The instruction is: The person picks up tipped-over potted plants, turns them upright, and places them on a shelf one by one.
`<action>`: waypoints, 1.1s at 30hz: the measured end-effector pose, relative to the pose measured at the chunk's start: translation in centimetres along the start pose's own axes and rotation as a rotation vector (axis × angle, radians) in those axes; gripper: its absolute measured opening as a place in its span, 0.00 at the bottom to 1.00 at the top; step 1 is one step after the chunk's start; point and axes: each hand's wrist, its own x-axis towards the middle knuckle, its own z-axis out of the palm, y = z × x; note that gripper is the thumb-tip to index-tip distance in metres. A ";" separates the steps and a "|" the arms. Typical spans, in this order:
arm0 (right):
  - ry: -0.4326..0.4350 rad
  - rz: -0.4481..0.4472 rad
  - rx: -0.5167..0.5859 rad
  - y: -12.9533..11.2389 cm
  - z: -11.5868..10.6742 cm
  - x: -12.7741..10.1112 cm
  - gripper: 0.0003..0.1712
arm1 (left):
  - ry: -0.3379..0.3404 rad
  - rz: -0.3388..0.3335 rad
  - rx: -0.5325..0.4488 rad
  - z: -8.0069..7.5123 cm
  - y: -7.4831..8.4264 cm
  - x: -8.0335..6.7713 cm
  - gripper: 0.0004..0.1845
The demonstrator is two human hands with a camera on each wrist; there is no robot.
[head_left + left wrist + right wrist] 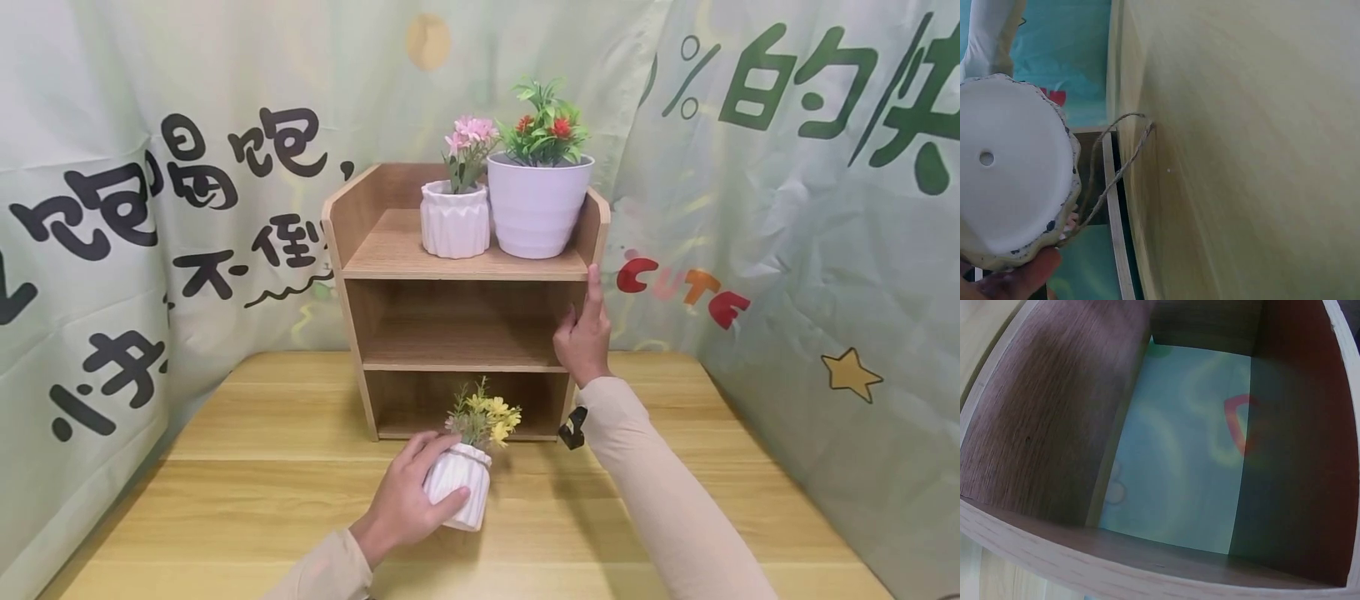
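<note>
My left hand [416, 492] grips a small white ribbed pot [461, 496] of yellow flowers [486, 417], low over the wooden table [262, 500] in front of a three-tier wooden shelf [390, 250]. The left wrist view shows the pot's underside [1010, 169] with its drain hole, a loose twine loop [1124, 161] and one fingertip [1022, 278] under the rim. My right hand [583, 333] holds the shelf's right side panel at the middle tier, index finger pointing up along the edge. The right wrist view looks into a bare shelf compartment [1054, 425]; the hand itself is out of frame.
On the shelf's top tier stand a white ribbed pot with pink flowers [454, 218] and a larger round white pot with red flowers [537, 204]. A green printed cloth backdrop [150, 208] hangs behind and at both sides of the table.
</note>
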 end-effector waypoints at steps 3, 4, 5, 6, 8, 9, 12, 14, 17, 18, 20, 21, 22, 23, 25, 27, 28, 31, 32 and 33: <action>-0.002 0.006 -0.001 0.0 0.0 0.0 0.42 | 0.028 0.062 0.008 -0.1 -0.2 -0.2 0.34; -0.001 0.007 0.000 0.0 0.0 0.0 0.42 | 0.040 0.085 0.009 -0.1 -0.2 -0.3 0.35; 0.001 0.008 0.000 0.0 0.0 0.0 0.42 | 0.051 0.109 0.012 -0.2 -0.3 -0.3 0.35; 0.003 0.008 -0.001 0.0 0.0 0.0 0.42 | 0.065 0.135 0.013 -0.2 -0.4 -0.3 0.35; 0.008 0.007 -0.001 0.0 0.0 0.0 0.42 | 0.095 0.190 0.016 -0.2 -0.7 -0.2 0.35; 0.010 0.007 -0.001 0.0 0.0 0.0 0.42 | 0.113 0.217 0.021 -0.2 -0.9 -0.2 0.35; 0.015 0.006 0.000 0.0 0.0 0.0 0.42 | 0.162 0.289 0.030 -0.2 -1.4 -0.1 0.35; 0.017 0.007 0.003 0.0 0.0 0.0 0.42 | 0.186 0.323 0.035 -0.3 -1.6 0.0 0.35; 0.020 0.006 0.006 -0.1 0.1 0.0 0.42 | 0.218 0.367 0.031 -0.4 -1.8 0.1 0.35; 0.018 0.007 0.006 -0.1 0.1 0.0 0.42 | 0.230 0.376 0.030 -0.4 -1.9 0.2 0.35; 0.013 0.008 0.007 -0.2 0.0 0.0 0.41 | 0.257 0.400 0.028 -0.5 -1.9 0.3 0.35; 0.010 0.011 0.007 -0.2 0.0 0.0 0.41 | 0.276 0.418 0.029 -0.6 -1.9 0.5 0.35; 0.006 0.014 0.007 -0.2 0.0 0.0 0.41 | 0.295 0.436 0.034 -0.6 -1.9 0.6 0.34; 0.001 0.014 0.005 -0.2 -0.1 0.0 0.41 | 0.316 0.455 0.039 -0.7 -1.9 0.8 0.34; -0.003 0.020 0.007 -0.2 -0.1 0.0 0.41 | 0.366 0.500 0.052 -0.9 -1.8 1.2 0.33; -0.002 0.024 0.010 -0.2 -0.1 0.0 0.41 | 0.420 0.550 0.064 -1.1 -1.7 1.7 0.34; -0.001 0.025 0.012 -0.2 -0.1 0.0 0.41 | 0.443 0.572 0.067 -1.2 -1.6 2.0 0.33; 0.004 0.028 0.016 -0.3 -0.1 0.0 0.41 | 0.514 0.637 0.084 -1.5 -1.6 2.6 0.32; 0.007 0.028 0.016 -0.2 0.0 0.0 0.40 | 0.536 0.661 0.090 -1.6 -1.6 2.8 0.32; 0.009 0.028 0.016 -0.2 -0.1 0.0 0.40 | 0.554 0.683 0.094 -1.7 -1.6 3.0 0.32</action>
